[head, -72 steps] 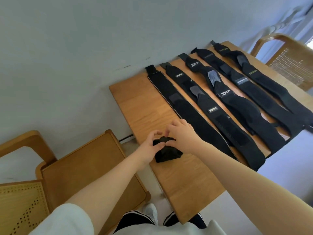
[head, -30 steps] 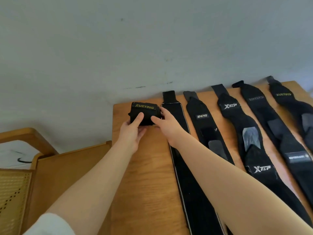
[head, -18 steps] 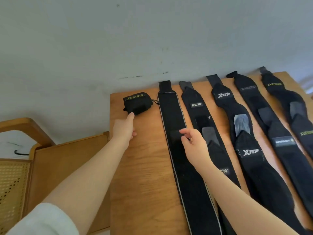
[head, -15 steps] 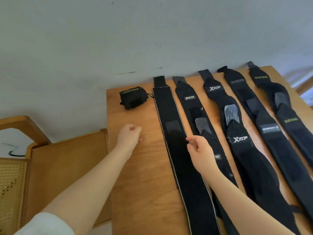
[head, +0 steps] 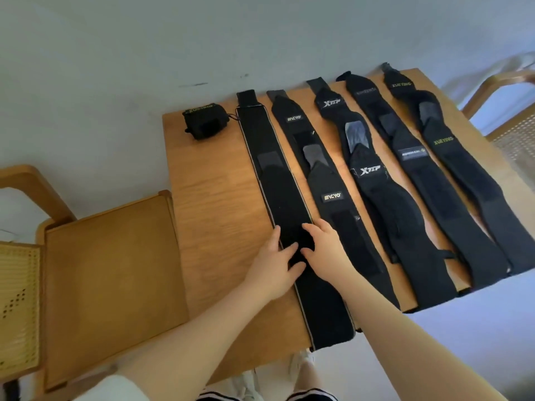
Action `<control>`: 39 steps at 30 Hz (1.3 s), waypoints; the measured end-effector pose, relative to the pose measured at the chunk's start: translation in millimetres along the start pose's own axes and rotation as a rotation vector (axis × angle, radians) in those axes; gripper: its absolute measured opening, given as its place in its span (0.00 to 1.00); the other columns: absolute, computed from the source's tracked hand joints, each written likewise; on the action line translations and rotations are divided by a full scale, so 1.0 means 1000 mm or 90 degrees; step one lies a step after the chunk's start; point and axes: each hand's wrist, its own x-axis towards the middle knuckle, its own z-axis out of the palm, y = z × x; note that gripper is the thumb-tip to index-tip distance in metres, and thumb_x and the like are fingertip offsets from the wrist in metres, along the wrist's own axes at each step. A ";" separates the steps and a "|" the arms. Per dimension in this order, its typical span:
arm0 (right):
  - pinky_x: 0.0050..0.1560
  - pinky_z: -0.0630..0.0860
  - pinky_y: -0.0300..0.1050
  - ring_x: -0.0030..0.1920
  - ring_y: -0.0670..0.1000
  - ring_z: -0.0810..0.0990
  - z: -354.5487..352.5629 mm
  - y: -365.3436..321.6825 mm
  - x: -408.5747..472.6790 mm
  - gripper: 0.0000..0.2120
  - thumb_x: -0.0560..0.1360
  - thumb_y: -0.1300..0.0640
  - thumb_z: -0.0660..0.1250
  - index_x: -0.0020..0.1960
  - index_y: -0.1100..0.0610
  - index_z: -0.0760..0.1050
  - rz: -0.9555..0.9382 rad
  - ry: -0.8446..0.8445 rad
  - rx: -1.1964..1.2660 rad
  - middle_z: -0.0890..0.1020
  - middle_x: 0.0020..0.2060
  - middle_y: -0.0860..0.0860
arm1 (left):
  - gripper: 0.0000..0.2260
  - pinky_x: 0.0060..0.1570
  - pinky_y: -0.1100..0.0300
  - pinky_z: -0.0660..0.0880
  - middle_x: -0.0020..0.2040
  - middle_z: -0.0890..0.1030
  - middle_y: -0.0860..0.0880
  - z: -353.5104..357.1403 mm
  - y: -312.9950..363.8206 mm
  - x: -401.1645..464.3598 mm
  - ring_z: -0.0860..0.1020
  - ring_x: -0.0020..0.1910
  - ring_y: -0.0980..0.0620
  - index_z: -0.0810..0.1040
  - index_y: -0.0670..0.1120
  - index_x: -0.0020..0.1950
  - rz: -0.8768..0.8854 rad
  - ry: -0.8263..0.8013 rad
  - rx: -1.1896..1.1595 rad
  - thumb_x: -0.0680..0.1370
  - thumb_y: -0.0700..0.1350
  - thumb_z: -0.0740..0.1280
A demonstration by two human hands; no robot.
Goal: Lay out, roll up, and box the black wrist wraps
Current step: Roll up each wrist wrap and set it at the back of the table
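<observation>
Rolling stage: head view shows one wrap done, the next just taken in hand.
Roll [head: 206, 123]: one finished bundle, lettered in green, standing at the table's [head: 214, 215] far left corner, well beyond the fingertips and apart from both hands.
Plain wrap [head: 285, 198]: white-edged strip lying flat, running from the far edge to the near edge; its middle lies under the fingers, its near end just behind the wrists.
Left hand [head: 275, 263]: fingers loosely spread and laid across the strip's left edge, thumb along that edge; pressing or starting to gather rather than pinching, as far as I can tell.
Right hand [head: 324, 247]: fingers lightly bent onto the strip from its right edge, touching it; no closed grasp visible.
Other wraps: four more flat to the right of the right fingers: INCYO wrap [head: 333, 198] just beside them, XTEP wrap [head: 373, 180] next, then a grey-label wrap [head: 417, 160], then a green-letter wrap [head: 451, 151] farthest off.
Done: laying out looks complete; one of six rolled.
Left: I judge five strips to roll, then all boxing.
Containers: no box shows anywhere, so nothing is packed.
Chair [head: 107, 273]: wooden seat left of the left hand, nothing on it.
</observation>
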 end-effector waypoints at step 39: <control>0.49 0.75 0.44 0.51 0.50 0.75 -0.011 0.094 -0.075 0.11 0.79 0.55 0.63 0.60 0.52 0.70 -0.333 -0.043 -0.194 0.77 0.52 0.48 | 0.12 0.48 0.67 0.68 0.58 0.74 0.54 0.106 0.043 -0.064 0.76 0.54 0.54 0.73 0.47 0.62 -0.057 0.250 0.022 0.78 0.43 0.65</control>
